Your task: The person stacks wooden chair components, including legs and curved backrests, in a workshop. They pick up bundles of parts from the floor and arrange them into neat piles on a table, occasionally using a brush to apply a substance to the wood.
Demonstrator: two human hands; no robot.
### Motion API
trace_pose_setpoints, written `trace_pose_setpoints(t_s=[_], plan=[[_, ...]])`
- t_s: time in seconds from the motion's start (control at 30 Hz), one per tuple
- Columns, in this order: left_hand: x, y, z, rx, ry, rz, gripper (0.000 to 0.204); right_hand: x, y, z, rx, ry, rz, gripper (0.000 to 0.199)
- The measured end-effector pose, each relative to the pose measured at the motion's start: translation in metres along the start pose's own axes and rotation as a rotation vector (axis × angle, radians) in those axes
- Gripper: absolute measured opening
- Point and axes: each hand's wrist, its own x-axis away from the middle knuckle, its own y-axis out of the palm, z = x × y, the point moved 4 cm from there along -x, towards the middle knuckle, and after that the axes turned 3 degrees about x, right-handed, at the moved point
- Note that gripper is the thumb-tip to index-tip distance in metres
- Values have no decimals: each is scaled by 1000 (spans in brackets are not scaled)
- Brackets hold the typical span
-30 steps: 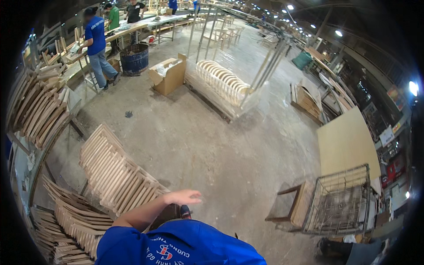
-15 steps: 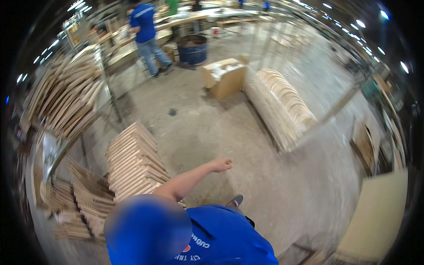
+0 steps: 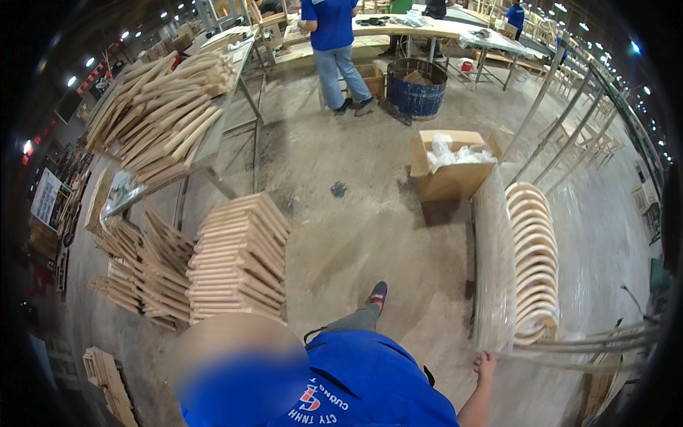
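Right grip [image 3: 485, 366] reaches up from the lower edge, fingers half curled (cannot tell whether they pinch anything). Plastic-wrapped rack [image 3: 494, 277] stands just ahead of it, contact unclear; curved wooden pieces [image 3: 533, 260] lie ahead and right. Metal poles [image 3: 601, 343] extend rightward near it. Open carton [image 3: 455, 183] farther ahead; stacked wooden parts [image 3: 238, 260] well left.

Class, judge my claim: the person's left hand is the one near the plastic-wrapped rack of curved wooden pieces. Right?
Only the side is wrong: the head view shows the person's right hand near the plastic-wrapped rack of curved wooden pieces.
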Motion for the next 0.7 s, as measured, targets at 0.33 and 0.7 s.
trace_pose_setpoints(t_s=[0.33, 0.7], plan=[[-228, -185, 496, -87, 450, 180, 38, -93, 78, -124, 143, -108, -393, 38], [-269, -151, 945, 765, 625, -396, 35, -265, -2, -205, -234, 45, -407, 38]])
